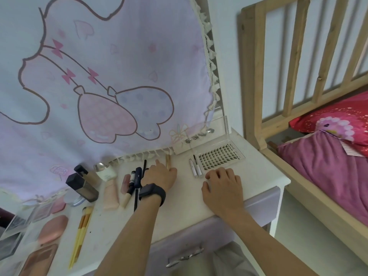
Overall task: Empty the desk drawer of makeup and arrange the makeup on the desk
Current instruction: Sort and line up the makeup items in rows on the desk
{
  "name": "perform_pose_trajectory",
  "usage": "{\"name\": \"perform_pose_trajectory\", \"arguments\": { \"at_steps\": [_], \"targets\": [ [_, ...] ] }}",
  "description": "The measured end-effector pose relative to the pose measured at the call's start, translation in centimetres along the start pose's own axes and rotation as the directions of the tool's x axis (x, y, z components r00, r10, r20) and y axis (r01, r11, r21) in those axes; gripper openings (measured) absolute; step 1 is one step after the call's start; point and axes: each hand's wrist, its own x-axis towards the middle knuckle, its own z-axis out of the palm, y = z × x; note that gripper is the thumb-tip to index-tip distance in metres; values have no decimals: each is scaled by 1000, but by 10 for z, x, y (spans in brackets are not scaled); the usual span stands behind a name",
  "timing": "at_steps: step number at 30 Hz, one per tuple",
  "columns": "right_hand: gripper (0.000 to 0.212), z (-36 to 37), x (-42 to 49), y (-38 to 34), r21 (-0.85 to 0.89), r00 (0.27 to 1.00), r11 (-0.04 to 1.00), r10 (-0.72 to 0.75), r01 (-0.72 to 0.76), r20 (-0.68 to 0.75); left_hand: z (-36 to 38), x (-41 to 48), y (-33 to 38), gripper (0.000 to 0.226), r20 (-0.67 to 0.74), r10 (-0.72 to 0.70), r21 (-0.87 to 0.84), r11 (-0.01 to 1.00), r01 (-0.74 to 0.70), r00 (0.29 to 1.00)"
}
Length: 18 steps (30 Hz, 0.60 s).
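Note:
Makeup lies in rows on the white desk. My left hand, with a black watch on its wrist, rests on the desk; its fingers reach toward a small tan stick at the back. My right hand lies flat beside two slim white tubes and touches the front edge of an open clear lash case. Left of my left hand lie a dark blue mascara, a pink tube, foundation bottles and yellow-handled brushes. The lilac drawer below is shut.
A pink cartoon cloth hangs behind the desk, its fringe touching the back edge. Pink compacts and clear cases sit at the far left. A wooden bed rail and pink bedding stand close on the right.

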Motion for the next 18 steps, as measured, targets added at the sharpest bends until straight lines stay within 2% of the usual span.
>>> {"name": "perform_pose_trajectory", "arguments": {
  "at_steps": [2, 5, 7, 9, 11, 13, 15, 18],
  "targets": [
    [13, 0, 0, 1, -10, 1000, 1000, 5, -5, 9, -7, -5, -5, 60, -17, -47, -143, 989, 44, 999],
    [13, -1, -1, 1, 31, 1000, 1000, -2, 2, -29, -11, -27, -12, 41, -115, -44, -393, 920, -5, 992],
    [18, -4, 1, 2, 151, 999, 988, 30, -25, -31, -5, -49, -18, 33, -164, -15, -599, 796, -87, 986],
    [34, -11, 2, 2, 347, 994, 932, 85, -103, 67, 3, -69, -25, 25, -167, 19, -762, 632, -142, 986],
    [56, -16, 2, 4, 457, 987, 879, 87, -140, 136, 12, -80, -30, 22, -155, 47, -843, 514, -157, 987],
    [68, -20, -1, 3, 464, 986, 880, 33, -106, 164, 20, -86, -34, 21, -121, 81, -909, 392, -143, 989],
    [65, -22, -3, 2, 488, 983, 868, 1, -91, 183, 27, -89, -36, 19, -95, 119, -940, 316, -129, 988],
    [45, -21, -3, -1, 521, 968, 842, 5, -139, 250, 36, -92, -40, 22, -89, 129, -962, 246, -119, 988]
  ]
}}
